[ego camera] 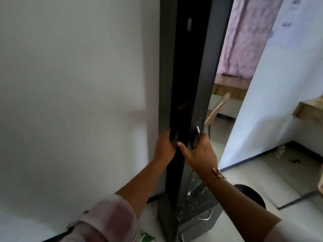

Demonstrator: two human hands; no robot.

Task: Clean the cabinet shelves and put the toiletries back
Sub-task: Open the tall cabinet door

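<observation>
Hands close on a tall black glossy panel (pixel 181 84) that stands upright beside a white wall (pixel 70 84). The left hand (pixel 164 145) grips the panel's left edge with curled fingers. The right hand (pixel 199 154) holds the right edge, thumb stretched across the front, just below a small silver metal handle (pixel 198 131). The 2 hands sit near each other at about the same height. Below the right wrist stands a low grey cabinet (pixel 194 229) with a speckled stone top, and right of that forearm is a round black bin (pixel 251 194).
</observation>
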